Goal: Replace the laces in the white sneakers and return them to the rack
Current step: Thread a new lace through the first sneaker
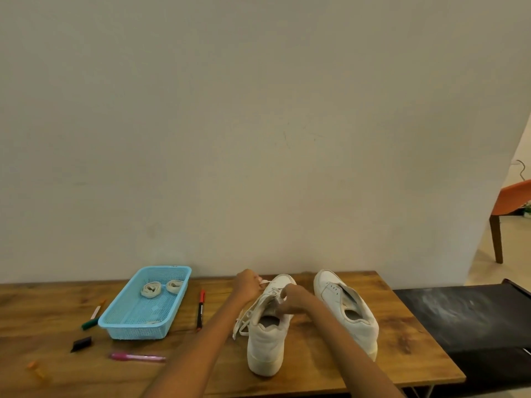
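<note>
- Leftmost on the wooden table [316,377] lie small things: an orange scrap [36,368], a black block [81,344], a green-capped marker [92,318] and a pink pen [138,357].
- Next stands a blue basket [120,323] holding two rolled laces [151,289], side by side at its far end.
- Just right of the basket lies a red-and-black marker [200,309].
- Then the left hand [246,285] pinches a white lace [265,281] near the toe of the near sneaker [267,337].
- Over that same shoe's eyelets the right hand [296,298] grips the lacing; the loose end of the lace hangs down the shoe's left side.
- Beside it, the second sneaker [347,311] stands with no lace showing, untouched.
- Farther right sits a black bench surface [465,317], and beyond it an orange chair [511,199].
</note>
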A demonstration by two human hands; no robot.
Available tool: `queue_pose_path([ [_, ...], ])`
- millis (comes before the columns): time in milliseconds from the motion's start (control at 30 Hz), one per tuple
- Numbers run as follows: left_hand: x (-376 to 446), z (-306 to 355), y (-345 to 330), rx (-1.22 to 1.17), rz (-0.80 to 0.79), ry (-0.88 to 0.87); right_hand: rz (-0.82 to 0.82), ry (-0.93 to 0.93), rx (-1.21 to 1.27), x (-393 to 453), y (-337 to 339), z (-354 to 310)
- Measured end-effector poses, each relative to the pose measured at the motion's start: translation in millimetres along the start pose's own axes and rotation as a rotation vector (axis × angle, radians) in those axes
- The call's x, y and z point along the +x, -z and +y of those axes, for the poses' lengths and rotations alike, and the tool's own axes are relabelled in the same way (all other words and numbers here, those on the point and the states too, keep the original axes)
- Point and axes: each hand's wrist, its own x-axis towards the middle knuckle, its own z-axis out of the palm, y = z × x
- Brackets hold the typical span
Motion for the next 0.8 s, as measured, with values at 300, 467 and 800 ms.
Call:
queue_pose_path([
  [300,-15.8,3.6,-54.6,-0.282,0.246,0.076,0.624,0.0,0.459,11.9,-66.5,12.1],
  [467,-21.2,3.4,-58.3,-0.284,0.276,0.069,0.726,0.007,0.807,17.7,-78.7,18.2],
  [800,-24.0,0.6,-60.9,-0.203,0.302,0.066,0.748,-0.002,0.927,21.1,-85.5,19.2],
])
